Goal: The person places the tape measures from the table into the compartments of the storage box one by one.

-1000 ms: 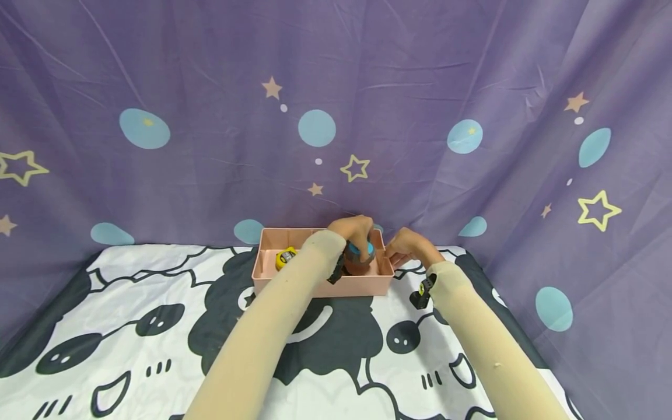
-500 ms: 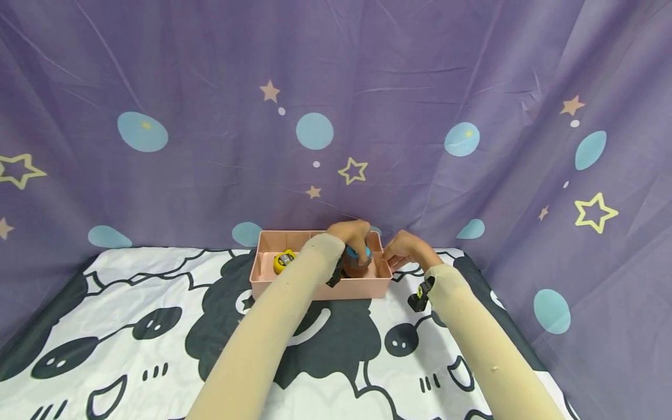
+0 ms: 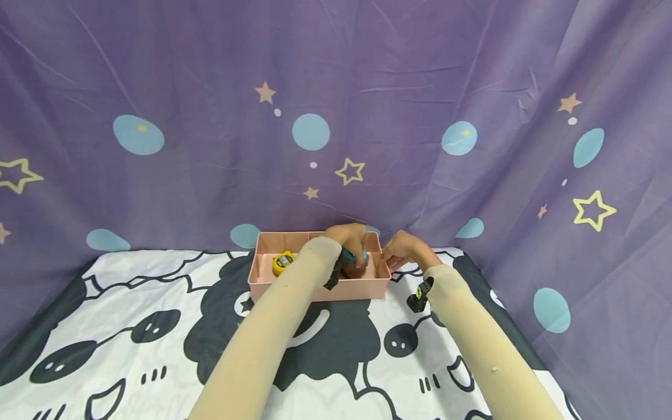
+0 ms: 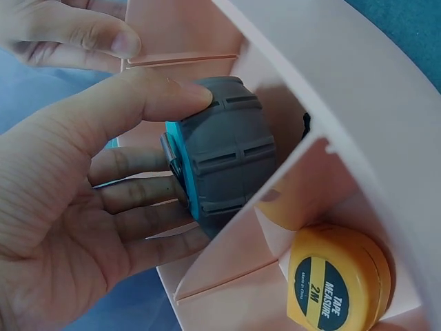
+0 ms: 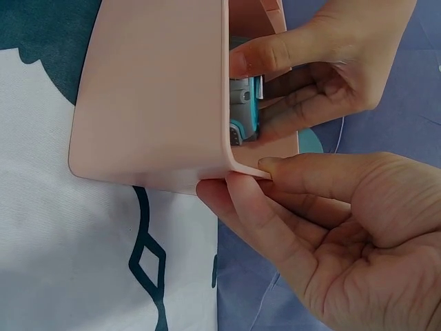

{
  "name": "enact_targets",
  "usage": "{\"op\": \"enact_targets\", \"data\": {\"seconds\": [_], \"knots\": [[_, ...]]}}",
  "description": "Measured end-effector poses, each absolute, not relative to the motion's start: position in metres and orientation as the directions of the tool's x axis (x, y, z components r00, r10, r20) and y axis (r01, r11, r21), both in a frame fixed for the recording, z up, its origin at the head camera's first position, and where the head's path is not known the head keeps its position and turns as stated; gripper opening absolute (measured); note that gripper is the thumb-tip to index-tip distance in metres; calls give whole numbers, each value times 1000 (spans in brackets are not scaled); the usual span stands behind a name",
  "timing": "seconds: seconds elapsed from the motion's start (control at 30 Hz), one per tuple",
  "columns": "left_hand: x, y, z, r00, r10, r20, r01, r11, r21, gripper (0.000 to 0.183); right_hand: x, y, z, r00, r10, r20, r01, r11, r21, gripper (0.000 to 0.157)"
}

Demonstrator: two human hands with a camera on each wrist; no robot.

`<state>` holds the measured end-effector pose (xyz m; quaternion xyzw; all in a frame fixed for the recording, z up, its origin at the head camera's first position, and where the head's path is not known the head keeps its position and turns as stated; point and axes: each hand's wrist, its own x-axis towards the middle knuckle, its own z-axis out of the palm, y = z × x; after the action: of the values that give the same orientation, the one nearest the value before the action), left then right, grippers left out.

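Note:
My left hand (image 3: 349, 238) reaches into the right part of a pink divided box (image 3: 336, 289). Its thumb and fingers grip a dark grey, ribbed tape measure (image 4: 234, 152) with a turquoise side and a metal clip. In the left wrist view the thumb presses the ribbed casing while the fingers lie against the turquoise side. My right hand (image 5: 351, 227) pinches the rim at the box's right end between thumb and fingers. A yellow tape measure (image 4: 337, 283) lies in a compartment on the left, behind a partition from the grey one.
A black-and-white patterned cloth (image 3: 157, 361) covers the table under the box. Close behind hangs a purple curtain (image 3: 394, 146) with stars and blue spots. Thin partitions (image 4: 241, 234) divide the box.
The head view has shifted slightly, so the box appears a little lower and further left. The grey tape measure sits slightly lower inside the box; both hands keep their holds.

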<state>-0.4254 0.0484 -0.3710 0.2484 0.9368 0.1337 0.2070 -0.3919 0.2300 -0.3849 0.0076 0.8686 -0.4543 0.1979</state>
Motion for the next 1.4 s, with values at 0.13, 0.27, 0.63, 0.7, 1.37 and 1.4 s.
{"op": "enact_targets", "data": {"seconds": [0.13, 0.27, 0.63, 0.7, 1.37, 1.4], "knots": [[-427, 48, -373, -791, 523, -317, 408, 837, 364, 27, -391, 230, -384, -923, -160, -349, 193, 591, -783, 36], [-427, 48, -375, -790, 528, -311, 418, 835, 357, 24, -391, 231, -384, -922, -161, -351, 197, 586, -786, 34], [-429, 56, -376, -799, 478, -366, 359, 866, 348, 57, -391, 229, -383, -925, -168, -341, 178, 602, -778, 30], [-430, 58, -376, -795, 480, -371, 367, 868, 336, 58, -390, 228, -383, -923, -165, -347, 184, 603, -776, 30], [-430, 81, -358, -758, 410, -507, 432, 898, 81, 36, -389, 228, -383, -918, -163, -361, 201, 592, -780, 32], [-431, 80, -359, -757, 405, -513, 426, 901, 82, 36, -390, 229, -384, -918, -164, -360, 200, 593, -780, 32]]}}
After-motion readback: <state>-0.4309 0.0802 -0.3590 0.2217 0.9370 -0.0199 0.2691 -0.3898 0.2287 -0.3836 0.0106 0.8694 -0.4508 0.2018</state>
